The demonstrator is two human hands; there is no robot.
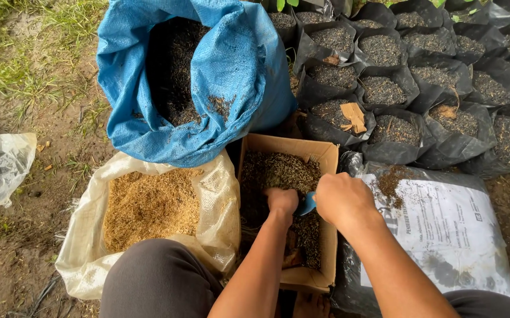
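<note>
Both hands, left (281,201) and right (342,199), grip a blue scoop (308,204) over the cardboard box (327,154), beside a white-labelled black bag (443,229).

Cardboard box (325,154): open, brown, upright on the ground, filled with dark husk mix.
Blue scoop (308,204): small, mostly hidden, at the box's 3 o'clock side, over the mix.

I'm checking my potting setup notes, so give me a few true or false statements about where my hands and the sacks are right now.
1. Both hands are over the cardboard box of dark mix. True.
2. The right hand holds a red trowel. False: a blue tool shows between the hands.
3. The blue sack holds golden husks. False: the husks lie in the white sack.
4. Filled black grow bags stand behind the box. True.
5. The left hand rests on grass. False: it is in the box.
</note>
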